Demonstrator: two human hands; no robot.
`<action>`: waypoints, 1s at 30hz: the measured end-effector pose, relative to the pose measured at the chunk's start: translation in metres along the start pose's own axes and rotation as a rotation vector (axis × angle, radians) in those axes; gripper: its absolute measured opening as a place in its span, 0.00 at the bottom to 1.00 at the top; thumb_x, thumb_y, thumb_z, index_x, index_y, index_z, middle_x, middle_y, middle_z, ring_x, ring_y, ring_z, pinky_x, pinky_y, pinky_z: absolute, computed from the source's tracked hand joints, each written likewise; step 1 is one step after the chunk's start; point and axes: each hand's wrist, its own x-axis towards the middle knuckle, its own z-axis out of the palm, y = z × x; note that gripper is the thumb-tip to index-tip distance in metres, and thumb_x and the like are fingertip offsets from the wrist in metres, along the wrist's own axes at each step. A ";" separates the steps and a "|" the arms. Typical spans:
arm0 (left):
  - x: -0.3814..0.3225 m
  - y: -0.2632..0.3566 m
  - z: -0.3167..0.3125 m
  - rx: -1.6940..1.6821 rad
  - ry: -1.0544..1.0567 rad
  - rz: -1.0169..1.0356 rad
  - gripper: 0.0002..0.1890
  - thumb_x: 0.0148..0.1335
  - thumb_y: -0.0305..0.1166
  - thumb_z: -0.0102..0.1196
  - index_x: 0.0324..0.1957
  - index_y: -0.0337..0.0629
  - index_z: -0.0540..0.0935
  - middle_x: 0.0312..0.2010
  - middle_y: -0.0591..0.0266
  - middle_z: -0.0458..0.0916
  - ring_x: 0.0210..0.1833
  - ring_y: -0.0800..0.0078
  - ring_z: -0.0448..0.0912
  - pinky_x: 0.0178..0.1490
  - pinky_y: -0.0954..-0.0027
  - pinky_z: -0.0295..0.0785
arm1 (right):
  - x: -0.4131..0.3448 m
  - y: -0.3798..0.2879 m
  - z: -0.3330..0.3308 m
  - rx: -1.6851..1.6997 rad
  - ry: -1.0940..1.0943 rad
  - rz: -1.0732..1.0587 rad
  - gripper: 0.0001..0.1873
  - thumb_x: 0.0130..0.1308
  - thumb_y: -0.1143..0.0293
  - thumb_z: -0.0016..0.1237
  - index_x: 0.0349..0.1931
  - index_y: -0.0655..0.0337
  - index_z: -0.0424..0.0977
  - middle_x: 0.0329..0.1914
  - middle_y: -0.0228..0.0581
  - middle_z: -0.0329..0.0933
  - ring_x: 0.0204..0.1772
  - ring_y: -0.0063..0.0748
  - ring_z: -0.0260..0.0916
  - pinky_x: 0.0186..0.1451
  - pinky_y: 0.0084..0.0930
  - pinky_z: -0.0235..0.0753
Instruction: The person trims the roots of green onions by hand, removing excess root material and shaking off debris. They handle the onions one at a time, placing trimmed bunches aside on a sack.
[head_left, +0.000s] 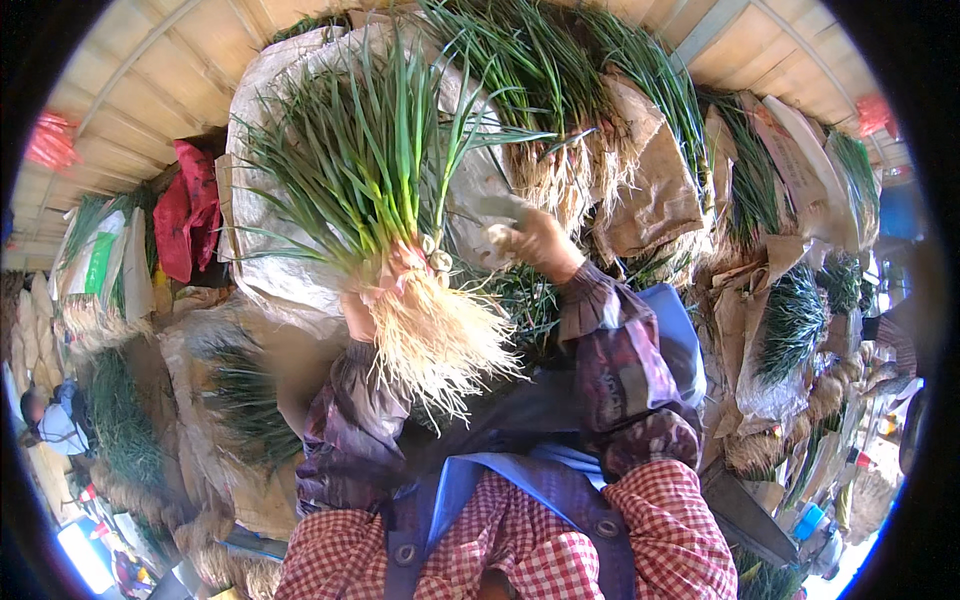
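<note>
A large bunch of green-leaved allium plants (390, 202) with long pale roots is gripped by my left hand (360, 315), which shows only partly behind the root end. Leaves point away from me and the roots hang towards my lap. My right hand (536, 244) is raised beside the bunch at its right, blurred by motion; a blurred bit of green lies near its fingers, and whether they hold it I cannot tell. Under the leaves lies a white woven sack (277, 262).
More allium bundles (555, 165) lie behind my right hand, beside brown sacking (652, 195). Loose greens lie below that hand. A red bag (187, 210) is at the left. Wrapped bundles (791, 322) line the right side. A person (60, 424) is at the far left.
</note>
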 end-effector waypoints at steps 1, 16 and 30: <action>-0.001 0.001 -0.001 0.073 -0.004 0.036 0.27 0.46 0.32 0.45 0.52 0.36 0.68 0.43 0.51 0.73 0.42 0.59 0.74 0.47 0.56 0.70 | 0.005 -0.010 0.020 0.150 -0.071 -0.107 0.27 0.55 0.58 0.55 0.52 0.63 0.66 0.38 0.36 0.76 0.32 0.19 0.70 0.33 0.17 0.72; -0.005 -0.001 0.016 0.085 -0.026 0.105 0.24 0.54 0.44 0.47 0.50 0.41 0.71 0.44 0.59 0.75 0.43 0.64 0.73 0.46 0.55 0.69 | 0.014 -0.027 0.051 0.205 -0.111 -0.127 0.23 0.58 0.74 0.53 0.55 0.56 0.67 0.29 0.24 0.70 0.29 0.14 0.63 0.33 0.14 0.68; 0.003 0.013 -0.033 0.071 -0.228 0.143 0.40 0.48 0.52 0.57 0.59 0.39 0.62 0.51 0.56 0.69 0.49 0.65 0.71 0.52 0.60 0.68 | 0.009 -0.018 0.010 -0.611 -0.224 0.095 0.30 0.56 0.44 0.47 0.49 0.60 0.70 0.35 0.49 0.77 0.34 0.40 0.77 0.36 0.34 0.74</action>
